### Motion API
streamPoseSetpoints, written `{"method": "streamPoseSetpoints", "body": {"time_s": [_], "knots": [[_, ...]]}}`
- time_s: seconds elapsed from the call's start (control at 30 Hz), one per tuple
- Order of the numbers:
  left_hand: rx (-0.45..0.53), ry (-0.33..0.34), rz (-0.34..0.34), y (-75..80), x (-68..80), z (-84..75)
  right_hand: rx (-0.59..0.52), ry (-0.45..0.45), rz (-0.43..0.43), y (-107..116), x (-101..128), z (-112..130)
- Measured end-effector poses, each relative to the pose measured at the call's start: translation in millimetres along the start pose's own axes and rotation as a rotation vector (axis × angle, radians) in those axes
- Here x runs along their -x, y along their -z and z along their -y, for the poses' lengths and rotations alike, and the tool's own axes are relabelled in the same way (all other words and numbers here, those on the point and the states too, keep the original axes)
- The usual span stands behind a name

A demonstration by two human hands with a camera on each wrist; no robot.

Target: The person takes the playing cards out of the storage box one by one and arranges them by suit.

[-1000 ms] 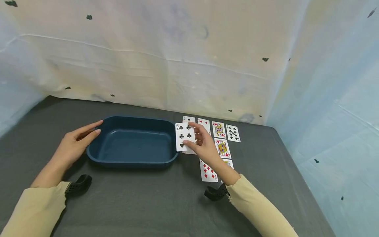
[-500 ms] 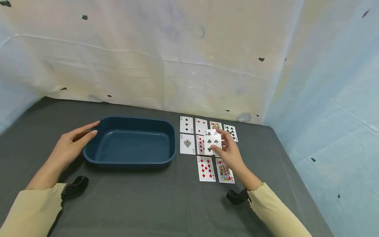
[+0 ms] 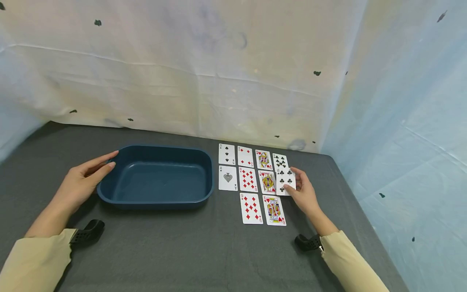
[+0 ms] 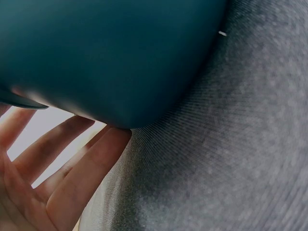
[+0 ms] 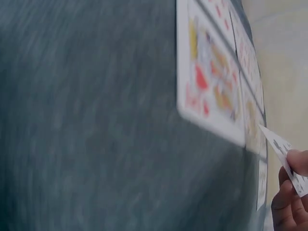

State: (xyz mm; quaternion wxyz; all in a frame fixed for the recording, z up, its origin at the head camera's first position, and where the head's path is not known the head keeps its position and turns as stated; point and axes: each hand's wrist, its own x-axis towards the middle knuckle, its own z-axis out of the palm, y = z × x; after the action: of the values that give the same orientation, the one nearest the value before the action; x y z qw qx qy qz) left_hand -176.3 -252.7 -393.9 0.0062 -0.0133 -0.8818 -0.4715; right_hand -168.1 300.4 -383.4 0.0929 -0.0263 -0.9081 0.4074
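Note:
In the head view, my left hand [image 3: 85,178] rests at the left end of a dark blue tray [image 3: 157,202], thumb at the rim. The left wrist view shows its fingers [image 4: 89,173] stretched out, touching the tray's outer wall. My right hand [image 3: 303,192] pinches a six of clubs playing card [image 3: 285,182] between thumb and fingers. That card is held above the table and overlaps the lower part of a clubs card [image 3: 279,160] and the edge of a heart face card [image 3: 266,181]. In the right wrist view, the pinched card [image 5: 279,147] is tilted and seen nearly edge-on.
Face-up cards lie in rows right of the tray: three of spades [image 3: 226,154], four of diamonds [image 3: 245,156], queen [image 3: 264,159], ace of spades [image 3: 228,177], another diamond card [image 3: 248,179], nine of diamonds [image 3: 251,208] and king of hearts [image 3: 274,210]. A cloth backdrop [image 3: 164,93] hangs behind the table.
My right hand has carried the six of clubs rightward from beside the tray's right end, across the cards, to the right side of the layout. The left hand stays at the tray.

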Motion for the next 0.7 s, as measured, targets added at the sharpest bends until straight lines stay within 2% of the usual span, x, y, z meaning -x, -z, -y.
{"method": "streamPoseSetpoints", "body": {"time_s": [0.17,0.33,0.57,0.7], "knots": [[0.028,0.008,0.010,-0.3,-0.6,-0.6,0.050,-0.044,-0.009,5,-2,-10],[-0.003,-0.006,-0.008,-0.1,-0.1,1.0,0.163,-0.074,0.046,9,-5,-18],[-0.001,-0.002,-0.002,0.1,-0.4,-0.7,0.316,-0.031,0.104,12,-9,-22],[0.003,0.004,-0.002,0.3,0.0,-0.8,0.346,-0.011,0.111,11,-9,-20]]}}
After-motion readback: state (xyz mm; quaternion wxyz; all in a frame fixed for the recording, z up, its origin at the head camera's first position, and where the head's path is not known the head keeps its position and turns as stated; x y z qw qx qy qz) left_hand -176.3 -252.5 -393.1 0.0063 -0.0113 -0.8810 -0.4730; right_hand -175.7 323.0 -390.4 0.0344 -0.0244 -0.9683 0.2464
